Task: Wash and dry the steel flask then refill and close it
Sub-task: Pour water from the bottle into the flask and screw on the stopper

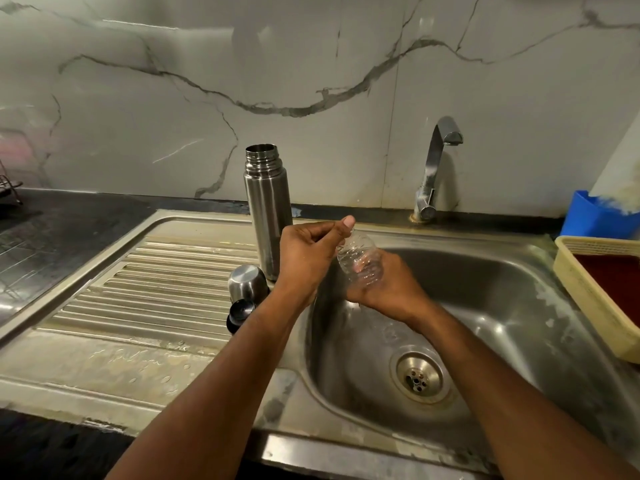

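Both hands grip the plastic bottle (360, 263) over the sink (519, 271); the upright open flask (268, 209) stands just beyond the left hand (308, 258), right hand (388, 289) farther.

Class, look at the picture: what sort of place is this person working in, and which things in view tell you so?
Most likely a home kitchen. A steel sink with a ribbed drainboard is set in a dark counter, a tap stands behind it, and a marble-patterned wall backs them.

head-worn view, down over sink (485, 271)
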